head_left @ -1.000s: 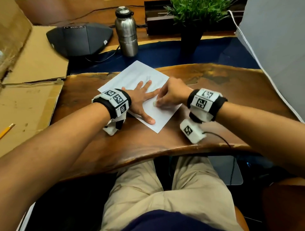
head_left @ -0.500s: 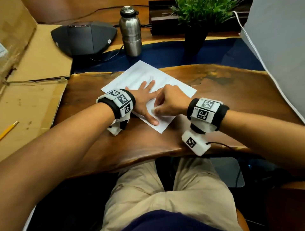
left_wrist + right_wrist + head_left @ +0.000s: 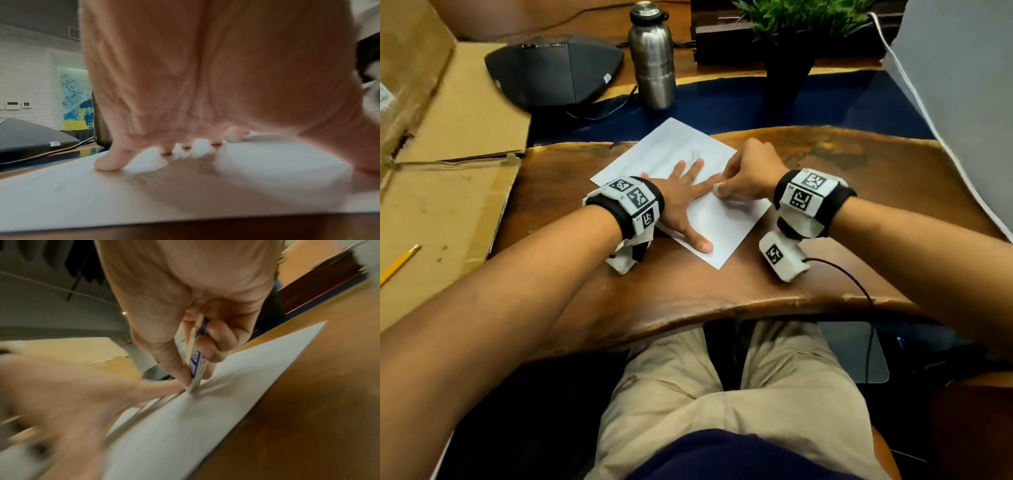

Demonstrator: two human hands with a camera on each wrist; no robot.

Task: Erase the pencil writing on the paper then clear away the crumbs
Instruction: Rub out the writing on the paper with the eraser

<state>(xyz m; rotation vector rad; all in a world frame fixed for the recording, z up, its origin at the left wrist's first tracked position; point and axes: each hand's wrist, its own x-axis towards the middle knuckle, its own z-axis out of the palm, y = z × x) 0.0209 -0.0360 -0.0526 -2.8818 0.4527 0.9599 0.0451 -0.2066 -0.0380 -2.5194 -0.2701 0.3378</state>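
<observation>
A white sheet of paper point(image 3: 717, 226) lies at an angle on the wooden desk point(image 3: 859, 161). My left hand point(image 3: 683, 195) lies flat on the paper with fingers spread, pressing it down; the left wrist view shows its fingertips point(image 3: 107, 164) on the paper point(image 3: 82, 203). My right hand point(image 3: 748, 174) pinches a white eraser point(image 3: 717, 188) with a blue sleeve point(image 3: 195, 363) and presses its tip onto the paper point(image 3: 185, 426) beside my left index finger. Faint pencil marks point(image 3: 688, 154) show on the far part of the sheet.
A steel bottle point(image 3: 652, 54), a black speaker device point(image 3: 551, 72) and a potted plant point(image 3: 791, 41) stand behind the paper. Cardboard sheets point(image 3: 441, 192) with a yellow pencil point(image 3: 399, 263) lie at the left. A white panel point(image 3: 962, 96) leans at the right.
My right hand with the eraser has shifted along the paper, farther from me and toward my left index finger. The left hand stays flat on the sheet.
</observation>
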